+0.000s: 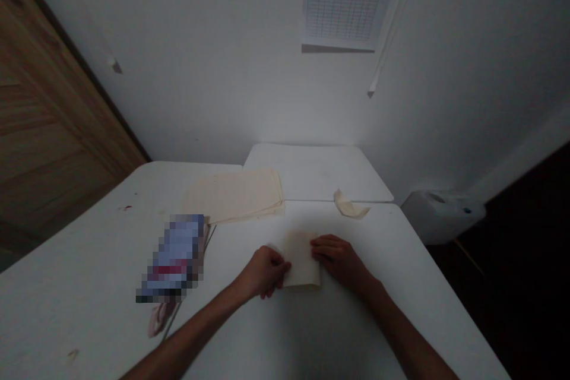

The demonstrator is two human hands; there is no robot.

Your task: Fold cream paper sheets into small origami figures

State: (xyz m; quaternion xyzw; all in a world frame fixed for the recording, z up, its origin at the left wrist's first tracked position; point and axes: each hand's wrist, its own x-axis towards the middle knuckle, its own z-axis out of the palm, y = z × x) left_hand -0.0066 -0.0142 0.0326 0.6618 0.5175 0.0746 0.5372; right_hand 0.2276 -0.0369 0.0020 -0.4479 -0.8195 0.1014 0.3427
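A small folded cream cloth [301, 258] lies on the white table [312, 338] in front of me. My left hand [263, 272] is closed, with its fingers pinching the cloth's left edge. Pressing on the cloth's right side is my right hand [339, 258], fingers together and nearly flat. A stack of larger cream cloths [238, 194] lies farther back on the table, apart from both hands.
A blurred-out flat object [174, 258] lies left of my hands, over something pink [159, 317]. A crumpled cream scrap [350, 205] sits at the back right. A second white table [318, 171] adjoins behind. A white bin [440, 214] stands right of the table.
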